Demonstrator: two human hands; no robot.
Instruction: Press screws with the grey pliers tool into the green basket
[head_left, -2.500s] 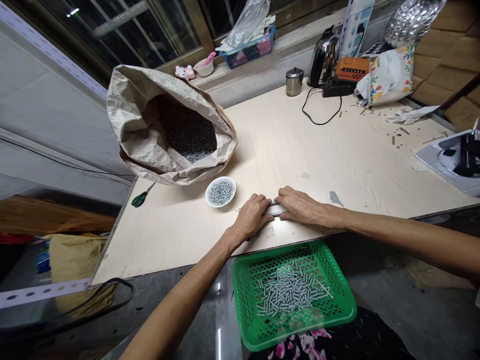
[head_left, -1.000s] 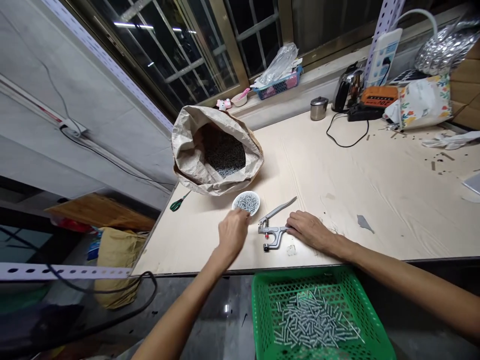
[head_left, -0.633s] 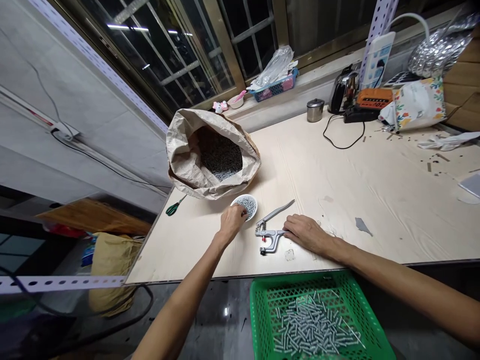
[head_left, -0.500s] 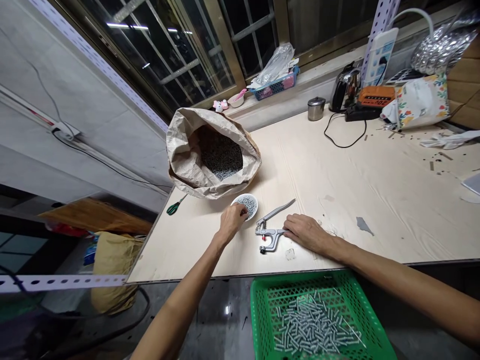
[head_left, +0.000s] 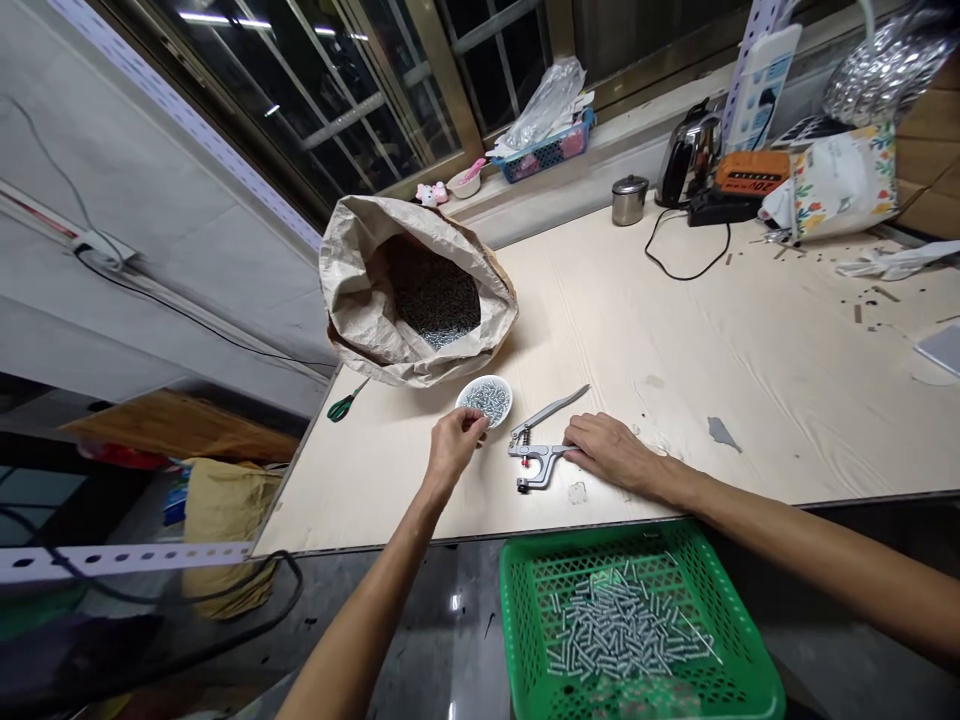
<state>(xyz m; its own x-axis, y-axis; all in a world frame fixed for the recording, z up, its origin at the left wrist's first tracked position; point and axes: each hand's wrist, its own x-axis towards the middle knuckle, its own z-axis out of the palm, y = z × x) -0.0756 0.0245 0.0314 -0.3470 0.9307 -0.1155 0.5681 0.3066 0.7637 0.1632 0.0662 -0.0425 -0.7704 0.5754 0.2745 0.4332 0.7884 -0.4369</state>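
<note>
My left hand (head_left: 455, 440) is at the near edge of a small white bowl (head_left: 508, 405) full of tiny silver metal pieces (head_left: 489, 397). Its thumb and fingertips are pinched together, and whatever is between them is too small to make out. My right hand (head_left: 604, 450) lies on the table with its fingers closed over the lower handle of grey snap-fastener pliers (head_left: 545, 462). The pliers rest on the tabletop with jaws facing left and the upper handle (head_left: 559, 403) raised away from my hand.
Behind the bowl stands an open paper sack (head_left: 352, 300) of small dark metal parts. Green-handled scissors (head_left: 343, 405) lie at left. Below the table's front edge is a green basket (head_left: 517, 640) of metal screw-like pieces (head_left: 619, 620). A metal canister (head_left: 628, 202) and kettle (head_left: 688, 155) stand at back.
My left hand has drawn back from inside the bowl to its near rim, fingertips pinched. My right hand stays on the pliers. The whole view has shifted slightly.
</note>
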